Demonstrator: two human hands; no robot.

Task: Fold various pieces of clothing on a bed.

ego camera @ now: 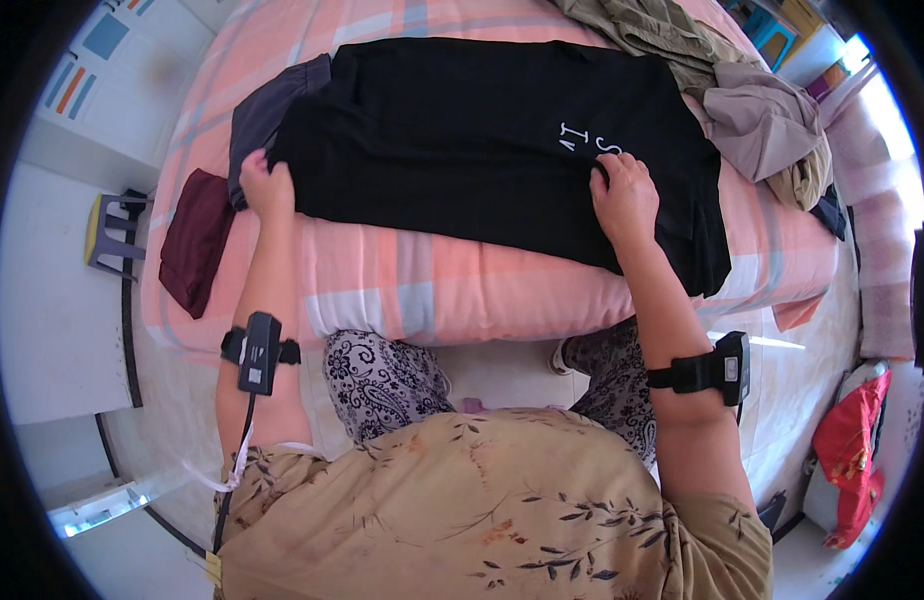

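A black garment (447, 142), likely a T-shirt, lies spread across a bed with a pink plaid cover (507, 292); white lettering shows on its right part. At its lower left corner, my left hand (268, 184) pinches the edge of the black cloth. My right hand (627, 195) rests on the garment's right part beside the lettering, with fingers bent against the cloth; whether it grips a fold I cannot tell. A dark grey garment (255, 120) lies partly under the black one at the left, near my left hand.
A folded maroon garment (195, 244) lies at the bed's left edge. Olive trousers or similar clothing (657, 37) and a mauve garment (762, 120) are heaped at the upper right. A stool (116, 232) stands left of the bed; red cloth (852, 450) is at the lower right.
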